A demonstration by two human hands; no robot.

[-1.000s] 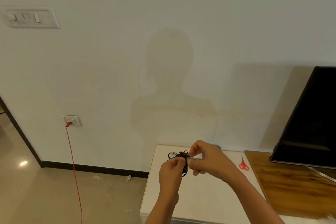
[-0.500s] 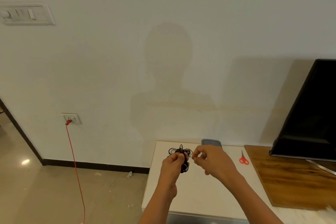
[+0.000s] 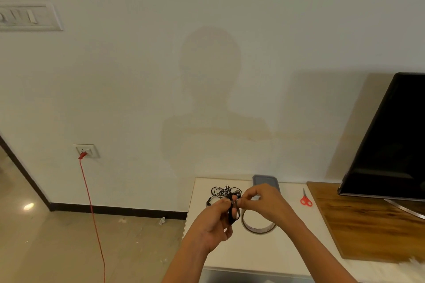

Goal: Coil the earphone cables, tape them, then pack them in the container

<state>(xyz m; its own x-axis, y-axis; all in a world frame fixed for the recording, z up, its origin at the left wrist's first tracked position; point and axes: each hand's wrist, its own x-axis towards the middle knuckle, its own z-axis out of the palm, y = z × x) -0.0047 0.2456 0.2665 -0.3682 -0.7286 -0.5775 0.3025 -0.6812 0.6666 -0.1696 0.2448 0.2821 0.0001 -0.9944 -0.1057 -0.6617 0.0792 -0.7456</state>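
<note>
Okay, both hands up over the white table point(image 3: 253, 253), meeting mid-air. L hand point(image 3: 215, 221) has its fingers curled round the earphone cable bundle point(image 3: 226, 193): black wire, loose loops sticking out up top and to the left, the rest bunched in the grip. Bundle's off the table, held just above the near-centre of it.

R hand point(image 3: 264, 202) comes in from the right w/ thumb and forefinger pinched tight at the bundle's right edge, other fingers curled. Fingertips touching the wire. Can't tell if there's a bit of tape btwn them, too small to see.

Tape roll point(image 3: 257, 227) lies flat on the table right under the R hand, partly hidden by it, near arc showing. Container point(image 3: 265, 182), grey-blue, sits at the back edge of the table against the wall, just behind the hands, front part covered by the R hand.

Scissors point(image 3: 305, 200), red handles, lie on the table's right side, blades pointing to the wall, well apart from the tape roll. Beside that, a wooden board point(image 3: 368, 225) w/ a dark TV point(image 3: 391, 140) standing on it. Over left, a red cord point(image 3: 92, 202) hangs from a wall socket point(image 3: 86, 150) to the floor.
</note>
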